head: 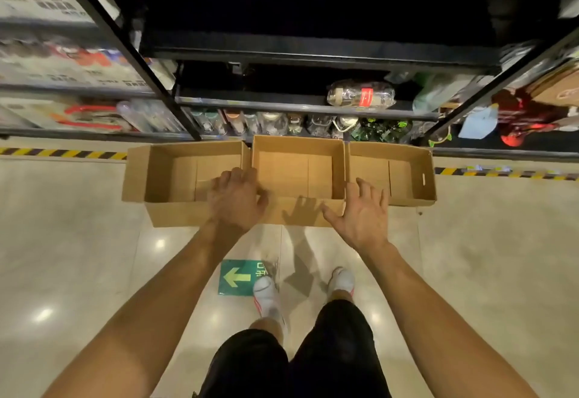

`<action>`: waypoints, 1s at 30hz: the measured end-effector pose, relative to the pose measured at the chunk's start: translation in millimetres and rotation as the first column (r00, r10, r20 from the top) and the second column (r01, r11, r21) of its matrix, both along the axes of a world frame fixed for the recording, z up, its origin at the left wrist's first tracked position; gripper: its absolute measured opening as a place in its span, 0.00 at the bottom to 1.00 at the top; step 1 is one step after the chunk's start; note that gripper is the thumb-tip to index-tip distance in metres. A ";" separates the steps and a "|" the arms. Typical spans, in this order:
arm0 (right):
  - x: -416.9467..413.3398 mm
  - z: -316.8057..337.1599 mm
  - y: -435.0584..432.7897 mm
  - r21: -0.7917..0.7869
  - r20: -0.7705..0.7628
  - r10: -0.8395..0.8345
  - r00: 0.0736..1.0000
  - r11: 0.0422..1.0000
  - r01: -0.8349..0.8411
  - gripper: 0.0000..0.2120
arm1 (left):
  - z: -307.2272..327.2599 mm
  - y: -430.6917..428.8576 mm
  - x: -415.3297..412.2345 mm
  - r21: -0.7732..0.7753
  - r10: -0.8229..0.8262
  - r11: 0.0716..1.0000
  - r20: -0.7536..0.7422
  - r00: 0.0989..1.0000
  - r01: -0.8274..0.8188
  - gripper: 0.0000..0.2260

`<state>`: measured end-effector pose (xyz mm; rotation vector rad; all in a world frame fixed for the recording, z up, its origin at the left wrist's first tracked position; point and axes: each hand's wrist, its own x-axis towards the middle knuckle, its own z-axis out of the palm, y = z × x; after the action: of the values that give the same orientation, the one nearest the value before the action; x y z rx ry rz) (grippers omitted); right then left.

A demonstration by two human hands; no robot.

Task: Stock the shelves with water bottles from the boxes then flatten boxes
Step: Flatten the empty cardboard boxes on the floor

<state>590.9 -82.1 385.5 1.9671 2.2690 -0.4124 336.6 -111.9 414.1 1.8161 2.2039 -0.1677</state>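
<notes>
Three open cardboard boxes stand in a row on the floor before the black shelf unit (pixel 307 107): a left box (pixel 163 178), a middle box (pixel 294 172) and a right box (pixel 407 175). All three show bare bottoms. My left hand (pixel 235 200) hovers over the near corner where the left and middle boxes meet, fingers loosely bent, holding nothing. My right hand (pixel 360 209) is spread open above the near wall between the middle and right boxes. A clear bottle with a red label (pixel 360 95) lies on its side on a lower shelf. Several bottles (pixel 272 121) stand on the bottom shelf.
Yellow-black hazard tape (pixel 62 153) runs along the floor by the shelf foot. A green arrow sign (pixel 238 277) is stuck on the glossy tile near my white shoes (pixel 266 294). Neighbouring racks left (pixel 62 68) and right (pixel 532 109) hold packaged goods.
</notes>
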 end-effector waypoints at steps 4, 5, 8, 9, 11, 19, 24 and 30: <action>13.6 -42.7 -7.7 -0.055 -0.005 -0.027 1.000 0.998 0.027 0.36 | -41.5 -3.7 12.8 0.003 0.011 1.000 0.057 0.998 -0.011 0.21; 18.2 -57.5 -9.2 -0.081 -0.013 -0.036 0.999 0.996 0.035 0.37 | -56.4 -6.6 17.5 -0.002 0.030 1.000 0.068 0.997 -0.030 0.22; 32.4 -113.0 -10.0 -0.157 -0.019 -0.085 0.996 0.984 0.081 0.41 | -111.5 -14.0 34.6 -0.038 0.116 0.993 0.084 0.990 -0.114 0.23; 37.1 -132.7 -10.7 -0.171 -0.023 -0.102 0.995 0.981 0.096 0.43 | -131.9 -15.8 40.4 -0.053 0.137 0.990 0.096 0.986 -0.132 0.23; 46.0 -172.9 -8.4 -0.174 -0.057 -0.144 0.988 0.976 0.132 0.44 | -175.3 -16.8 51.8 -0.078 0.156 0.986 0.110 0.982 -0.148 0.24; 61.9 -352.5 -2.5 -0.197 -0.178 -0.204 0.963 0.966 0.168 0.51 | -364.6 -10.1 73.5 -0.088 0.267 0.963 0.191 0.945 -0.254 0.32; 68.1 -447.9 24.1 -0.271 -0.234 -0.282 0.930 0.938 0.216 0.62 | -475.3 4.3 64.2 -0.062 0.296 0.955 0.245 0.923 -0.290 0.36; 60.3 -538.0 90.6 -0.223 -0.257 -0.235 0.937 0.958 0.179 0.72 | -566.5 59.3 8.6 -0.029 0.337 0.941 0.167 0.927 -0.337 0.43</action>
<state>651.3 8.5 -152.4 2.1683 2.0702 -0.9581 345.1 -52.6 -152.3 1.3636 2.3457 0.0563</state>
